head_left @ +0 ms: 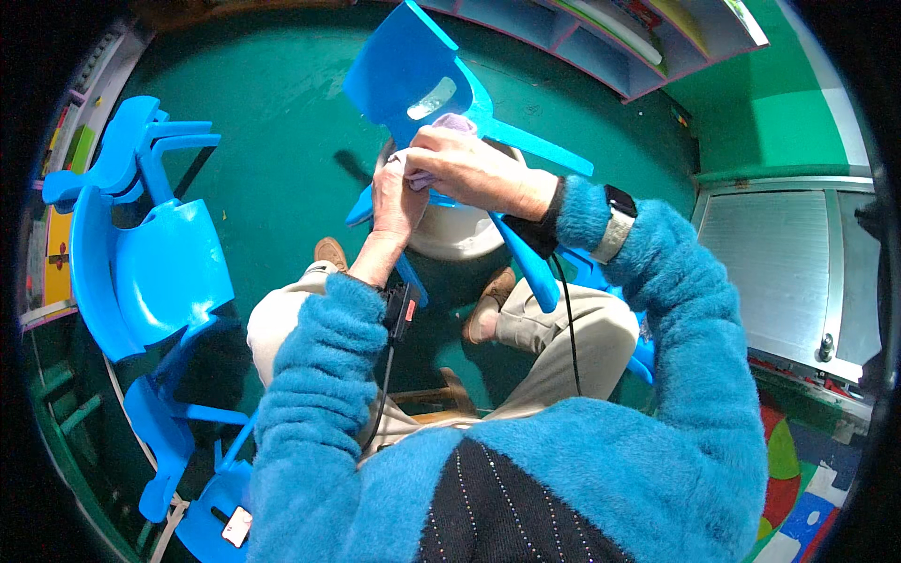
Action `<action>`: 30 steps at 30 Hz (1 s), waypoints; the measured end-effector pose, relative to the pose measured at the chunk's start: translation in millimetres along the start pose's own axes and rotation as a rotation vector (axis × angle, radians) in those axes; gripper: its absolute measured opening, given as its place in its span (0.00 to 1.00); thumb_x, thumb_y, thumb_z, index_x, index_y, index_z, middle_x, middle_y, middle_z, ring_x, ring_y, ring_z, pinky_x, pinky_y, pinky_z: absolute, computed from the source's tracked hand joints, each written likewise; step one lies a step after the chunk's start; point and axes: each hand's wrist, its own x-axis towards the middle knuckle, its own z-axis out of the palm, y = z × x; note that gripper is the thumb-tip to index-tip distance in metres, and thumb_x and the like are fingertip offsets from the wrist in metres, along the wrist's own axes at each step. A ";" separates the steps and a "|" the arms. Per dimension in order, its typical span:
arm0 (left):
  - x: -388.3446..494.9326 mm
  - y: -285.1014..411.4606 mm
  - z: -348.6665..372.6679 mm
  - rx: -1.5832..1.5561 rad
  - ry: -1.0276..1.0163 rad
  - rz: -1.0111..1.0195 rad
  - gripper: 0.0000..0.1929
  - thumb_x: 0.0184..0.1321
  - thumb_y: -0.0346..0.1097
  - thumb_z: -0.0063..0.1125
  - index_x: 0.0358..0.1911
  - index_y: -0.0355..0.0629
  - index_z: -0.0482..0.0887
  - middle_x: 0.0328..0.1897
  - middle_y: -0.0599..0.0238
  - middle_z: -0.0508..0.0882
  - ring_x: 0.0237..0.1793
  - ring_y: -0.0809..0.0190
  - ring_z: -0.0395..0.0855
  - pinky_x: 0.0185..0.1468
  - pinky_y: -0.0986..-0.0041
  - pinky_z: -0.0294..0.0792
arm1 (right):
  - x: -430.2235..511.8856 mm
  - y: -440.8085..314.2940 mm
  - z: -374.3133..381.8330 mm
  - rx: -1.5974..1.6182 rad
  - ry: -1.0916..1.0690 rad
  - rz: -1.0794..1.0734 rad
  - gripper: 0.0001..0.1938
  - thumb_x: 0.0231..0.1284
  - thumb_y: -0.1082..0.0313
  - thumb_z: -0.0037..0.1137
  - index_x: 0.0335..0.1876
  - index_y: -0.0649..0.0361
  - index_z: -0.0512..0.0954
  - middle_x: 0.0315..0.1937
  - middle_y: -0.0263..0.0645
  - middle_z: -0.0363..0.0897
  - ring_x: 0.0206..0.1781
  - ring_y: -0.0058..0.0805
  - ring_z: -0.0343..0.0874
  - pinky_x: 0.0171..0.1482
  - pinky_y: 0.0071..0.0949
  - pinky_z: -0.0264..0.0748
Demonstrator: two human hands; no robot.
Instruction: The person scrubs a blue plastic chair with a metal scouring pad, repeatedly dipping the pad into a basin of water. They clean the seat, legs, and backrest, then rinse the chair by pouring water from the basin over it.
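Note:
A small blue plastic chair [394,77] is tipped over a white bucket [457,236] between my knees, its backrest with the oval slot pointing away from me. My right hand [471,169] is closed on a pale purple cloth [454,124], which bulges out above the knuckles. Close beside it, my left hand [398,200] grips another part of the same cloth, at the chair's near side. Both hands hide much of the seat, and the inside of the bucket cannot be seen.
Stacked blue chairs [165,264] stand on the left, and a phone [237,526] lies on another chair [204,521] at lower left. A shelf unit [584,49] lines the far side. A metal-framed cabinet [767,260] is on the right. Black cables [566,317] hang from both wrists.

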 end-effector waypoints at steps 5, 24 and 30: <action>6.0 -5.1 6.2 -0.176 0.070 -0.011 0.12 0.55 0.30 0.60 0.43 0.41 0.88 0.53 0.41 0.84 0.61 0.35 0.76 0.67 0.53 0.67 | -8.1 -2.0 10.0 -0.196 0.054 0.166 0.09 0.55 0.67 0.63 0.41 0.57 0.78 0.41 0.43 0.77 0.44 0.42 0.79 0.46 0.40 0.77; 10.1 -5.6 8.1 -0.194 0.091 0.032 0.16 0.56 0.27 0.57 0.48 0.43 0.88 0.49 0.47 0.86 0.51 0.44 0.85 0.57 0.59 0.75 | -41.9 -11.3 -8.2 -0.359 -0.037 0.160 0.22 0.64 0.61 0.54 0.65 0.44 0.74 0.67 0.41 0.66 0.68 0.44 0.67 0.60 0.49 0.70; 7.2 0.5 6.5 -0.095 0.091 -0.019 0.14 0.57 0.28 0.58 0.47 0.42 0.87 0.45 0.48 0.87 0.49 0.43 0.85 0.55 0.56 0.75 | -18.9 0.6 3.8 -0.466 0.078 0.091 0.21 0.60 0.63 0.57 0.60 0.51 0.72 0.45 0.41 0.75 0.49 0.39 0.75 0.52 0.40 0.72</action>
